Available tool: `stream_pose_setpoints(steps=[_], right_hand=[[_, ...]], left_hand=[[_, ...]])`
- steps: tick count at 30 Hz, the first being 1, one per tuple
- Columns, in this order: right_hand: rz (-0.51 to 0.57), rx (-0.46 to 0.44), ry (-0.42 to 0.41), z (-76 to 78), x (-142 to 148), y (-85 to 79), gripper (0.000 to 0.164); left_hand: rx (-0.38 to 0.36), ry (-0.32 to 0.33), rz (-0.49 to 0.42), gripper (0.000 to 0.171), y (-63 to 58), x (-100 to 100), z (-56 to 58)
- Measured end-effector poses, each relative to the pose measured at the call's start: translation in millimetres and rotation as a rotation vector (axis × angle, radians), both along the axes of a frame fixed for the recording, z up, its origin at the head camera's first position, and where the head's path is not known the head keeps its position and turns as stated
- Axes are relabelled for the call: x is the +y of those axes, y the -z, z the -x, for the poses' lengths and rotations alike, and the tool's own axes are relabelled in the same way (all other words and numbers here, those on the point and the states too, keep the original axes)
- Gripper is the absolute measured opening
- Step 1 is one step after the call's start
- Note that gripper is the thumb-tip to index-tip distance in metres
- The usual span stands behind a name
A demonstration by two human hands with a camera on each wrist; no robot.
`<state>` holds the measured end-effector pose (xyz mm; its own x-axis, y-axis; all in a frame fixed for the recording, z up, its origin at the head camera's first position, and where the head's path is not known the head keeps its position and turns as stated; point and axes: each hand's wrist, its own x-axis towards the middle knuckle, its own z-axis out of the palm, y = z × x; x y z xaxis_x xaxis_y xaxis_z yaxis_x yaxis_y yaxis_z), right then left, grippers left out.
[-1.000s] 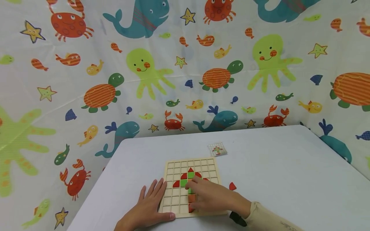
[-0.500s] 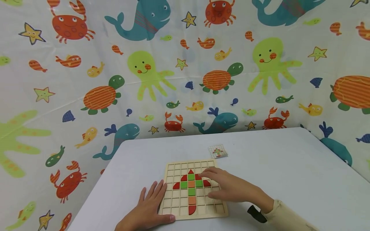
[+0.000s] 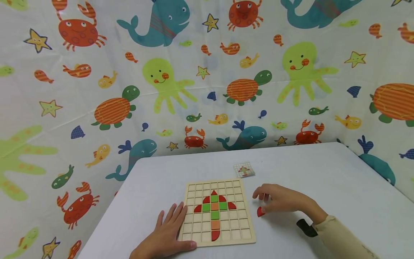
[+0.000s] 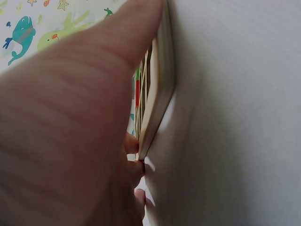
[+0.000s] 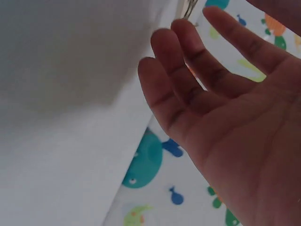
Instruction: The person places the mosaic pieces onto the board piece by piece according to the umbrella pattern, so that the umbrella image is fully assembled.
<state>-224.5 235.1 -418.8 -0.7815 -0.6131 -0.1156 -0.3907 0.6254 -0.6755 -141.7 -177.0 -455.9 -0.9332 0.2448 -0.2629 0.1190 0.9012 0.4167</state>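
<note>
A wooden grid board [image 3: 237, 235] lies on the table with red, green and orange pieces set in its cells in a symmetrical pattern. My left hand [image 3: 168, 232] rests at its left edge, fingers straight and the thumb on the near edge. To the right of the board is a loose red quarter-round piece [image 3: 260, 211], partly hidden by my right hand [image 3: 281, 199]. That hand hovers at the piece, thumb closest to it, the fingers loosely bent. In the right wrist view nothing shows between the fingers [image 5: 162, 89].
A small pattern card [image 3: 244, 169] lies behind the board, printed with a similar coloured figure on a grid. The white table [image 3: 310, 172] reaches back to a curtain [image 3: 194, 86] printed with sea animals. A black band [image 3: 306, 228] is at my right wrist.
My right hand has left the board and moved right to the loose red piece, uncovering the pieces in the middle of the grid. The left hand has stayed in place.
</note>
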Motion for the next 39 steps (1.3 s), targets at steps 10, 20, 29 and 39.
stream_pose_setpoints(steps=[10, 20, 29, 39], right_hand=[[0.001, -0.003, -0.055, 5.7, 3, 16.2, 0.024], [-0.004, 0.028, -0.085, 4.4, 1, 19.1, 0.024], [-0.074, 0.057, -0.075, 4.6, -3, 20.8, 0.025], [0.003, 0.064, -0.039, 2.3, -5, 19.5, 0.024]], left_hand=[[0.007, 0.019, -0.001, 0.128, 1.3, 0, 0.2], [0.006, 0.018, -0.009, 0.128, 0.0, 0, -0.8], [0.013, 0.014, -0.008, 0.127, -0.5, 0, -1.8], [0.007, 0.007, -0.005, 0.130, -1.2, 0, -3.0]])
